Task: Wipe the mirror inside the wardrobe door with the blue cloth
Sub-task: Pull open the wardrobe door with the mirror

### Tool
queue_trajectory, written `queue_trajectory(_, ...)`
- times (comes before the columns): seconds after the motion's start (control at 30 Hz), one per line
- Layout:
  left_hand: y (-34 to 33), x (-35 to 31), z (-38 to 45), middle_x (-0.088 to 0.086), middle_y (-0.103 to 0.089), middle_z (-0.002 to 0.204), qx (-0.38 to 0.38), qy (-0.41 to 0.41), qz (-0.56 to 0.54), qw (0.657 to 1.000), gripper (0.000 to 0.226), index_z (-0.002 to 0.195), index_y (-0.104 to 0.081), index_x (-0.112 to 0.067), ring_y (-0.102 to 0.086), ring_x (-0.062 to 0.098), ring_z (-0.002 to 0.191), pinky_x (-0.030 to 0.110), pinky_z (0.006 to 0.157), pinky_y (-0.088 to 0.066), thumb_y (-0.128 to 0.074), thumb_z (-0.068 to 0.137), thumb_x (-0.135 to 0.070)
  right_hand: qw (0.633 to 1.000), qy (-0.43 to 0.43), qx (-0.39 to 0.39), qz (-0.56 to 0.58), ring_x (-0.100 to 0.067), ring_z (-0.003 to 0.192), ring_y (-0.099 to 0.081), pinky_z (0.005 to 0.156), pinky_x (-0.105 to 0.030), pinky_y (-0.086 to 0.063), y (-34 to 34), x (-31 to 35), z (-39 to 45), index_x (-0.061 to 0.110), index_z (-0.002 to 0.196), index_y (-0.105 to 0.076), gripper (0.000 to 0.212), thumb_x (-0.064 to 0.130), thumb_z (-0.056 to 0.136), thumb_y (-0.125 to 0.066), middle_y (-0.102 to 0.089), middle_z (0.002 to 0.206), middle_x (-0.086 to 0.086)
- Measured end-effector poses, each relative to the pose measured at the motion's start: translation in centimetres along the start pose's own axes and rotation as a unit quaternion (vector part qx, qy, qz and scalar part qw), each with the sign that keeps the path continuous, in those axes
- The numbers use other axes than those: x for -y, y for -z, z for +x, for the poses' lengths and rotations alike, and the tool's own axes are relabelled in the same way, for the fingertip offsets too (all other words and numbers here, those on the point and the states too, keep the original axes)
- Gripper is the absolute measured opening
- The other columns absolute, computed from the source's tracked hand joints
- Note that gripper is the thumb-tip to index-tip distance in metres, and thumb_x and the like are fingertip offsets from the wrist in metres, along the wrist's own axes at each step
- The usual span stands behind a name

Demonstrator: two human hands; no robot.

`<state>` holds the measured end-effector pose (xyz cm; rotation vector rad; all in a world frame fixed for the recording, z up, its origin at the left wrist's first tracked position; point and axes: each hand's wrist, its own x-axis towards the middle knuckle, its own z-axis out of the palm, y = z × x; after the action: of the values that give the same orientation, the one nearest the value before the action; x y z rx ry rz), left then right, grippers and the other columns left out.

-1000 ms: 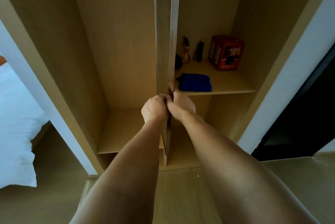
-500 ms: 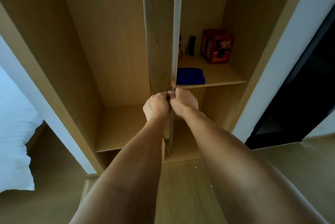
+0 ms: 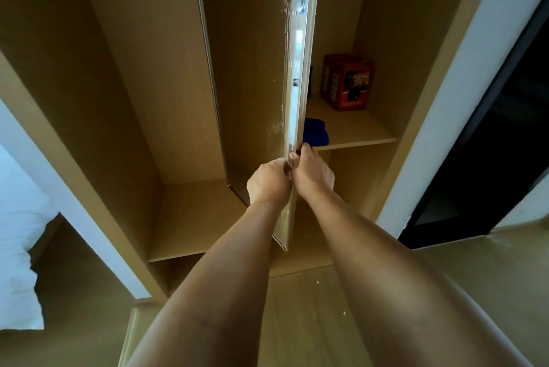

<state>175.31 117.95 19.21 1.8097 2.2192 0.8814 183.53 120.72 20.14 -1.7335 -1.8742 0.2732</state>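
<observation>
A tall mirror panel [image 3: 249,75] stands edge-on in the middle of the open wardrobe, its smeared face turned left and reflecting the wood. My left hand [image 3: 269,181] and my right hand [image 3: 312,172] grip its near edge side by side at about waist height. A folded blue cloth [image 3: 316,134] lies on the right-hand shelf [image 3: 356,132], just behind the panel's edge, half hidden by it.
A red printed box [image 3: 346,81] stands at the back of the same shelf. A low shelf [image 3: 193,218] fills the left compartment. A white pillow [image 3: 17,262] lies at far left, a dark doorway [image 3: 490,143] at right. Wooden floor lies below.
The mirror panel has swung out further, showing more of its face on the left. It now hides more of the blue cloth and the small items at the back of the shelf.
</observation>
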Motion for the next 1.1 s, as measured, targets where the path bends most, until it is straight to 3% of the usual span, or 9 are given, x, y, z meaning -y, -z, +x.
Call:
queue_trajectory(0.1,-0.8,0.0,0.6,-0.002,-0.068,0.087,-0.014,0.02,-0.009,1.0,0.02,0.093,-0.064,-0.025,-0.06,0.019,0.075,0.025,0.055,-0.044,-0.046,0.09,-0.016,1.0,-0.007,-0.011,-0.007,-0.022,0.096,-0.059,0.063,-0.029,-0.036,0.2,-0.5,1.0,0.016,0.12,-0.048,0.029,0.033,0.101,-0.034,-0.056,0.116,-0.003)
queue_trajectory(0.23,-1.4,0.5,1.5,-0.002,-0.069,0.096,-0.043,0.047,-0.004,0.998,0.026,0.103,-0.064,-0.024,-0.055,0.015,0.072,0.021,0.049,-0.036,-0.049,0.088,-0.01,1.0,-0.025,0.0,-0.008,-0.024,0.097,-0.059,0.063,-0.032,-0.041,0.4,-1.1,2.6,0.013,0.121,-0.047,0.029,0.03,0.102,-0.034,-0.055,0.117,-0.007)
queue_trajectory(0.37,-1.5,1.8,2.2,-0.002,-0.067,0.105,-0.073,0.077,-0.006,0.994,0.03,0.113,-0.06,-0.024,-0.059,0.017,0.08,0.031,0.06,-0.052,-0.048,0.09,-0.008,0.997,-0.069,0.0,0.019,-0.026,0.101,-0.057,0.065,-0.033,-0.039,0.4,-1.1,4.2,0.013,0.122,-0.045,0.026,0.024,0.102,-0.034,-0.055,0.118,-0.009)
queue_trajectory(0.5,-1.0,3.7,3.0,0.001,-0.062,0.114,-0.086,0.127,-0.012,0.988,0.037,0.122,-0.056,-0.022,-0.06,0.02,0.09,0.037,0.067,-0.055,-0.048,0.091,-0.003,0.987,-0.144,-0.036,0.06,-0.03,0.103,-0.059,0.061,-0.033,-0.033,-0.2,-0.8,5.7,0.008,0.119,-0.043,0.024,0.023,0.101,-0.036,-0.059,0.119,-0.012)
queue_trajectory(0.67,0.5,5.7,5.4,0.005,-0.047,0.135,-0.077,0.211,-0.025,0.974,0.053,0.138,-0.041,-0.02,-0.051,0.024,0.114,0.043,0.083,-0.053,-0.049,0.088,-0.002,0.975,-0.195,-0.065,0.082,-0.033,0.106,-0.06,0.063,-0.032,-0.039,-0.5,-0.9,7.9,0.003,0.128,-0.04,0.032,0.013,0.098,-0.045,-0.059,0.123,-0.017)
queue_trajectory(0.83,1.9,7.8,8.5,0.008,-0.025,0.151,-0.081,0.298,-0.068,0.949,0.061,0.147,-0.019,-0.013,-0.03,0.028,0.133,0.04,0.098,-0.037,-0.039,0.09,-0.005,0.966,-0.23,-0.066,0.101,-0.033,0.107,-0.058,0.068,-0.034,-0.041,-1.1,-0.6,9.8,0.004,0.128,-0.041,0.034,0.014,0.096,-0.047,-0.056,0.125,-0.016)
queue_trajectory(0.97,2.2,8.7,10.8,0.005,-0.011,0.157,-0.094,0.31,-0.086,0.942,0.072,0.15,-0.007,-0.015,-0.022,0.026,0.138,0.038,0.103,-0.033,-0.043,0.089,-0.003,0.95,-0.265,-0.091,0.135,-0.034,0.106,-0.057,0.072,-0.035,-0.043,-1.7,0.0,11.0,0.004,0.125,-0.043,0.034,0.01,0.093,-0.05,-0.054,0.124,-0.017)
queue_trajectory(1.1,2.0,9.7,12.8,0.005,-0.007,0.158,-0.095,0.309,-0.085,0.943,0.081,0.15,-0.001,-0.016,-0.017,0.026,0.142,0.038,0.105,-0.034,-0.047,0.086,0.002,0.961,-0.243,-0.076,0.109,-0.034,0.106,-0.057,0.076,-0.038,-0.046,-2.3,0.3,12.6,0.004,0.127,-0.039,0.039,0.012,0.091,-0.054,-0.053,0.124,-0.016)
